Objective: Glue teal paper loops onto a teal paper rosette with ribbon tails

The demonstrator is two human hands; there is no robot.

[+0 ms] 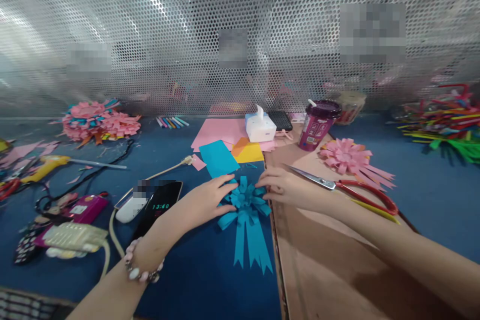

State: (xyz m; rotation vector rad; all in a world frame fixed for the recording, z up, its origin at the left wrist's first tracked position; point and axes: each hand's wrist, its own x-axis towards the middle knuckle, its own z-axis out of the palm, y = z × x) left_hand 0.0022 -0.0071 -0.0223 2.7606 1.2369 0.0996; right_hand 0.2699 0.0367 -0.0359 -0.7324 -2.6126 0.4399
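A blue paper flower with looped petals and notched ribbon tails lies on the blue tabletop, beside the edge of a brown board. My left hand, with a beaded bracelet at the wrist, has its thumb and fingertips on the left petals. From the other side, my right hand curls its fingers at the right petals; its exact grip is partly hidden. Just beyond the flower is a sheet of blue paper. Red-handled scissors lie by my right forearm, blades towards the right hand.
A black phone, white device and cable lie left; a yellow glue gun is farther left. Behind stand a tissue pack and a purple cup. A pink paper flower lies right. A perforated metal screen borders the back.
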